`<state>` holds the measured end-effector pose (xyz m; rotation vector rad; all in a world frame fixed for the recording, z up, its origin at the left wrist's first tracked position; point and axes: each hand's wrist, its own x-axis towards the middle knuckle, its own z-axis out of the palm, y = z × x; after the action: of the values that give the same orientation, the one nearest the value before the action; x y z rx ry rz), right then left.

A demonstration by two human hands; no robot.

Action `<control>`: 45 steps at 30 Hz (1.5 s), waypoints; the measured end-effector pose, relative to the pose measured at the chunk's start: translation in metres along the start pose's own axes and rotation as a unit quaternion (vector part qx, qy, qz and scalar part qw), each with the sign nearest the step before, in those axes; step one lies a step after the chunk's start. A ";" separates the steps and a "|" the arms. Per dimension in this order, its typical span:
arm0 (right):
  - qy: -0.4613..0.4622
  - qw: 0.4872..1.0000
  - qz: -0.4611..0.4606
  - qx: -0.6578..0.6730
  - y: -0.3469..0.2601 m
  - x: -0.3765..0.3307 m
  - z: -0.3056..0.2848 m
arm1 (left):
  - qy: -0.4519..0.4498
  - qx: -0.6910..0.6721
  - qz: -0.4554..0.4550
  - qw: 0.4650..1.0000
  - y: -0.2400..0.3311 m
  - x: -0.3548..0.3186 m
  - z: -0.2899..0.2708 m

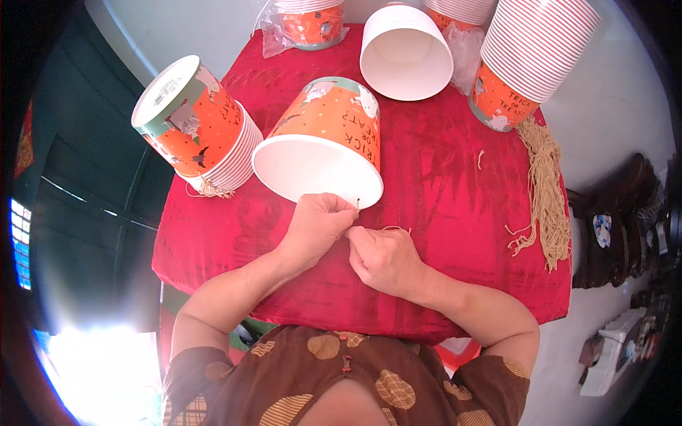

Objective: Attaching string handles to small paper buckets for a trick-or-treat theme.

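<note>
Threading a cord at the rim of an orange paper bucket (323, 145).

Left hand (316, 226) pinching the bucket's near rim; right hand (383, 257) just beside, fingers closed on a thin tan cord (395, 228). Lying tipped at the middle of the red tablecloth (440, 177), bundle of cords (547, 188) to the right.

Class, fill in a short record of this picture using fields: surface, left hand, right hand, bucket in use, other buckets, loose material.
surface: table with red cloth
left hand: left hand pinching a cord end at the bucket's rim
right hand: right hand pinching a thin tan cord
bucket in use: orange paper bucket on its side, mouth toward the person
other buckets: nested stack at left; white bucket; tall stack at right
loose material: bundle of tan cords
</note>
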<state>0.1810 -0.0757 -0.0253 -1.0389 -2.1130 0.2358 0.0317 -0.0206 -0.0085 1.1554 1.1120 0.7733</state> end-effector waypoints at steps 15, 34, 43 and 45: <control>-0.008 1.000 -0.022 0.011 -0.004 0.000 -0.001 | 0.036 0.050 0.021 0.998 -0.003 0.001 0.001; -0.007 1.000 -0.028 0.011 -0.003 0.000 -0.006 | 0.025 0.032 0.026 0.999 -0.007 0.005 -0.002; 0.023 1.000 0.010 -0.013 -0.007 0.006 -0.016 | 0.031 0.094 0.091 0.991 -0.019 0.015 -0.006; 0.026 0.997 0.055 -0.037 -0.001 0.013 -0.021 | 0.017 0.091 0.076 0.993 -0.014 0.014 -0.006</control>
<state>0.1902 -0.0703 -0.0028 -1.1949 -2.0340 0.1842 0.0290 -0.0099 -0.0261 1.3975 1.1516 0.8232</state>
